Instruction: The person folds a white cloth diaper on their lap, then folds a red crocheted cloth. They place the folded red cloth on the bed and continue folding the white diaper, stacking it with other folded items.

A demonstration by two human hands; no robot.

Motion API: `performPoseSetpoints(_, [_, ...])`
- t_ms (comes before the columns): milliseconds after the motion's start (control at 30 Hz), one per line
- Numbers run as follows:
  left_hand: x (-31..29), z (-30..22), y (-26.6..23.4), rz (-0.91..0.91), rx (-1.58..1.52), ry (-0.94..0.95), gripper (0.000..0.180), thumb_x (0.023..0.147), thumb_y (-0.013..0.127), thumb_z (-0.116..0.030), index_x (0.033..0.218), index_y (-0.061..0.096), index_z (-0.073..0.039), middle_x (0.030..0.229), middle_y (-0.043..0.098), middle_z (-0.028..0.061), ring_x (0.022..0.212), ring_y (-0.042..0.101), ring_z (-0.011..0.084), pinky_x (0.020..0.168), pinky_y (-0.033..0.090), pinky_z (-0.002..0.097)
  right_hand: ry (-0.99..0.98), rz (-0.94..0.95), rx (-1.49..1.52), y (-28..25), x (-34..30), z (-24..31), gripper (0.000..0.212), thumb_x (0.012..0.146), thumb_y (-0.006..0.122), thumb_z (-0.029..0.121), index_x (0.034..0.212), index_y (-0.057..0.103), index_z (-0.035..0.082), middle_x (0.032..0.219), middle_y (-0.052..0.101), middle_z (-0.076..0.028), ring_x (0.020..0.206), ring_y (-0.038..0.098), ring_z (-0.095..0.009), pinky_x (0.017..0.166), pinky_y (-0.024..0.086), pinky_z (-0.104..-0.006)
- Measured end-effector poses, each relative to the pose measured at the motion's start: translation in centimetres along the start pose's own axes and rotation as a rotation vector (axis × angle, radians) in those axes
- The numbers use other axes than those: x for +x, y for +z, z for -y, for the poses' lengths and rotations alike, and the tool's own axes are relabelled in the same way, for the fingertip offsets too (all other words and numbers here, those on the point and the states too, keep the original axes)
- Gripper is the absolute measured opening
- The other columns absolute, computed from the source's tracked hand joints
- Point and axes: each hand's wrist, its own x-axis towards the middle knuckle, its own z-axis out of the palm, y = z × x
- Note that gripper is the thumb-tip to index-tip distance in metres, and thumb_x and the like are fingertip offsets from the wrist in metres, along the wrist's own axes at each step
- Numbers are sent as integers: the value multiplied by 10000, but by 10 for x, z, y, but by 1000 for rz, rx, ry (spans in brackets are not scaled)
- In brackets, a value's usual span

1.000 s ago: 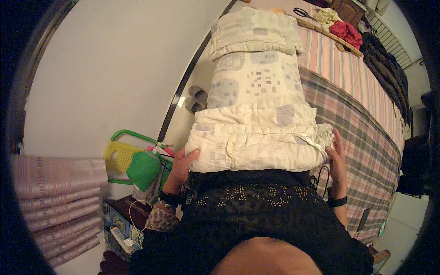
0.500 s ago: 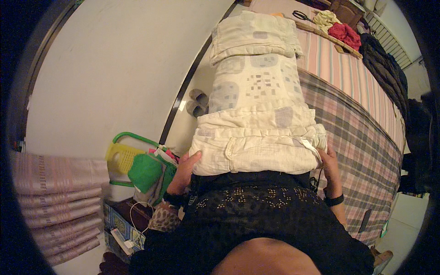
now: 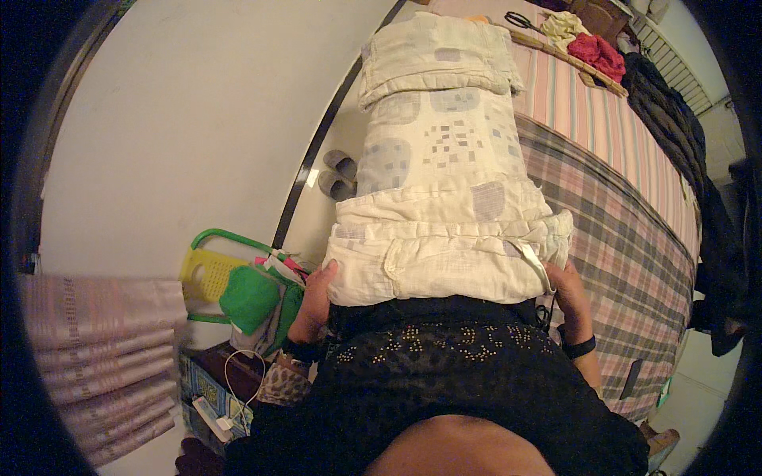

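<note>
A long cream cloth quilt [image 3: 460,147] with grey-blue rounded patches and small squares stretches away from my body. Its far end [image 3: 440,55] is folded over, and its near end [image 3: 452,266] is bunched in thick layers against my waist. At the left side of this near fold, my left hand [image 3: 317,289] grips the edge, thumb toward the cloth. My right hand [image 3: 565,285] holds the opposite side, its fingers partly hidden by the fabric. Beside the right hand, a thin pale strap [image 3: 533,262] hangs in a loop from the fold.
To the right lies a bed with a plaid cover [image 3: 627,278] and striped sheet [image 3: 583,111]; scissors [image 3: 520,21] and red cloth [image 3: 595,55] rest on it. Grey slippers [image 3: 339,176] are on the floor. At left are a green-framed chair [image 3: 202,278], a power strip [image 3: 210,418] and pink striped fabric [image 3: 103,357].
The quilt's near fold has shifted slightly, its right end spreading a little outward. The pale strap there now hangs in a clearer loop. Both hands keep to the fold's sides.
</note>
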Motion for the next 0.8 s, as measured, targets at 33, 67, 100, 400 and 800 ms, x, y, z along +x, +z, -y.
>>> performPoseSetpoints(33, [0, -3, -1, -14, 22, -18, 425, 958, 569, -241, 1286, 557, 29, 1180, 659, 127, 1021, 651, 206, 917, 499, 338, -23, -28, 14, -3, -5, 3, 436, 875, 677, 277, 1214, 604, 12, 1066, 682, -50, 908, 632, -158, 803, 491, -289])
performPoseSetpoints(67, [-1, -6, -2, -26, 50, -33, 422, 958, 569, -235, 1287, 558, 29, 1181, 658, 129, 1027, 650, 210, 921, 497, 338, -26, -55, 15, -6, -9, 7, 430, 870, 680, 270, 1207, 608, 12, 1061, 684, -52, 901, 634, -158, 800, 493, -289])
performPoseSetpoints(100, [-2, -8, -2, -13, 47, -2, 421, 956, 571, -231, 1288, 559, 28, 1186, 656, 129, 1033, 648, 211, 922, 496, 337, -40, -25, 22, -7, -13, 10, 424, 866, 684, 264, 1199, 612, 12, 1057, 685, -55, 894, 637, -157, 797, 494, -289])
performPoseSetpoints(400, [-13, -4, 1, 65, 144, -105, 444, 932, 580, -202, 1318, 545, 16, 1193, 651, 108, 1033, 640, 195, 927, 489, 335, 151, -15, 215, -8, -22, -9, 402, 873, 672, 180, 1227, 597, 6, 1087, 686, -85, 927, 660, -188, 809, 527, -320])
performPoseSetpoints(800, [-49, 0, -28, 212, 426, 160, 870, 838, 672, -84, 1545, 165, -51, 1326, 574, 151, 1196, 547, 223, 1039, 411, 369, -22, 66, 214, -30, -35, -34, 618, 882, 660, 373, 1343, 510, -9, 1277, 602, -102, 1114, 589, -215, 980, 441, -355])
